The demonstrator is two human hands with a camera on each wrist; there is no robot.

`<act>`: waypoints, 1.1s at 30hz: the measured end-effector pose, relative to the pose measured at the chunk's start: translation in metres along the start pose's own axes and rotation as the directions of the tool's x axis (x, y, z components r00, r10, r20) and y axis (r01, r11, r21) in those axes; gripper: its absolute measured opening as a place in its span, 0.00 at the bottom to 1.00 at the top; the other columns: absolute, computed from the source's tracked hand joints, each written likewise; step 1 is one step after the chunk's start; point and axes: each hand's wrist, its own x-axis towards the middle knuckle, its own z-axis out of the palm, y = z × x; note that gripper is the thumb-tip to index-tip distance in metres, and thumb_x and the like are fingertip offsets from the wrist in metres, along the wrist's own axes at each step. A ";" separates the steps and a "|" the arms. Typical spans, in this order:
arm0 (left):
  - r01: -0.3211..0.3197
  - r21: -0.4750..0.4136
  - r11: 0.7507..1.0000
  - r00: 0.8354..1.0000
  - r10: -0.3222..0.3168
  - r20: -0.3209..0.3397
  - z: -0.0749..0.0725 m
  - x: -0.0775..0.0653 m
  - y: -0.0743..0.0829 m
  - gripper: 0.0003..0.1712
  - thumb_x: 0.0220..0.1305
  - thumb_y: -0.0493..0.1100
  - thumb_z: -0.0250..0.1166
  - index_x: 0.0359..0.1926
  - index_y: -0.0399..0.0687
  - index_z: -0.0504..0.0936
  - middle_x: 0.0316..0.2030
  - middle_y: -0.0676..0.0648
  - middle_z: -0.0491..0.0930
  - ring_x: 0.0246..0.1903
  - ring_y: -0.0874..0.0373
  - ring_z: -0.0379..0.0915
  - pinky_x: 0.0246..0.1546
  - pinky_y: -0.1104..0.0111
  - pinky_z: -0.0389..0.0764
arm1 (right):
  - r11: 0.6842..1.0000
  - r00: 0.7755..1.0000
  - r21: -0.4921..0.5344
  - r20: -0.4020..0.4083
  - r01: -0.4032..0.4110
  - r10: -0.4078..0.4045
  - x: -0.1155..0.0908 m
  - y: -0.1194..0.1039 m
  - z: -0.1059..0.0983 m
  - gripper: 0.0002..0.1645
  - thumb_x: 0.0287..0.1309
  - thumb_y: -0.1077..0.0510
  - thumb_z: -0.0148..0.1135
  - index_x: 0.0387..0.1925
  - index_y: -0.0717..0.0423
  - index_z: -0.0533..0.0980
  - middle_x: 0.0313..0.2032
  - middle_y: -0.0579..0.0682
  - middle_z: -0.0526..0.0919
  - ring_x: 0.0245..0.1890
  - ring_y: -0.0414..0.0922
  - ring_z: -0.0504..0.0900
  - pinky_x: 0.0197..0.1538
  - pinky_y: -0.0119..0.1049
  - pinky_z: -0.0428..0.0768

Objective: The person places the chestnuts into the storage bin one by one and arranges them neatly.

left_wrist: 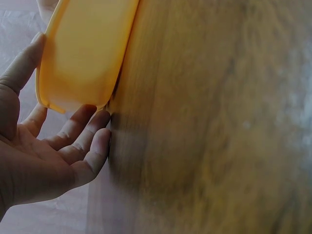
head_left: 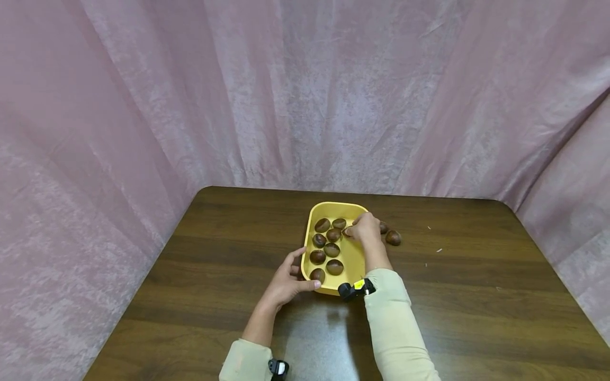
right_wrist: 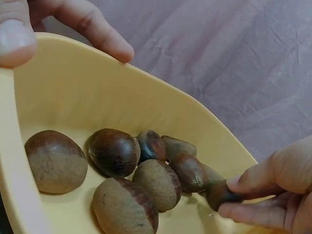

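Observation:
A yellow plastic box (head_left: 353, 260) stands on the table with several brown chestnuts (head_left: 332, 250) lying inside, mostly along its left side. My left hand (head_left: 282, 286) holds the box's near left corner, thumb on the near rim and fingers along the left wall. In the left wrist view, that hand (left_wrist: 44, 158) touches the outside of the box (left_wrist: 87, 53). My right hand (head_left: 368, 233) reaches over the right wall into the box. Its thumb and fingers pinch a chestnut (right_wrist: 220, 196) low in the box, close beside the others, as the right wrist view shows.
Beyond the box's right wall, a chestnut (head_left: 393, 237) lies on the wooden table (head_left: 476, 275), with another chestnut (head_left: 384, 227) partly behind my right hand. Small pale scraps (head_left: 439, 250) lie farther right. A pink curtain (head_left: 333, 95) hangs behind the table.

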 end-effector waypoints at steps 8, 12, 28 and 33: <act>0.010 0.022 1.000 1.000 -0.010 0.000 0.002 -0.004 0.001 0.52 0.42 0.39 0.77 0.68 0.53 0.59 0.40 0.33 0.73 0.33 0.51 0.76 0.34 0.62 0.74 | 0.993 0.992 0.116 0.129 -0.012 -0.003 -0.024 0.002 -0.017 0.21 0.52 0.62 0.67 0.47 0.67 0.77 0.40 0.64 0.79 0.42 0.58 0.77 0.37 0.41 0.78; 0.004 0.020 1.000 1.000 -0.004 -0.001 0.003 -0.003 0.001 0.52 0.42 0.39 0.77 0.68 0.52 0.59 0.41 0.31 0.72 0.33 0.50 0.76 0.33 0.61 0.75 | 0.973 0.984 0.229 0.162 0.036 -0.074 -0.036 0.007 -0.033 0.23 0.55 0.60 0.65 0.52 0.66 0.75 0.36 0.62 0.82 0.35 0.53 0.82 0.39 0.44 0.78; 0.017 0.010 1.000 1.000 -0.017 -0.003 0.000 -0.002 0.001 0.52 0.43 0.39 0.77 0.68 0.52 0.59 0.42 0.31 0.71 0.33 0.50 0.77 0.33 0.61 0.75 | 0.877 0.922 0.338 0.062 0.341 -0.382 -0.055 0.042 -0.056 0.23 0.53 0.63 0.66 0.51 0.68 0.76 0.43 0.62 0.80 0.42 0.52 0.78 0.42 0.39 0.75; 0.017 0.024 1.000 1.000 -0.016 -0.017 -0.001 -0.001 0.001 0.52 0.42 0.40 0.77 0.68 0.53 0.59 0.42 0.31 0.71 0.32 0.50 0.77 0.33 0.62 0.75 | 0.848 0.903 0.380 0.069 0.370 -0.425 -0.055 0.056 -0.058 0.25 0.52 0.65 0.66 0.52 0.70 0.73 0.44 0.66 0.79 0.42 0.55 0.79 0.40 0.37 0.76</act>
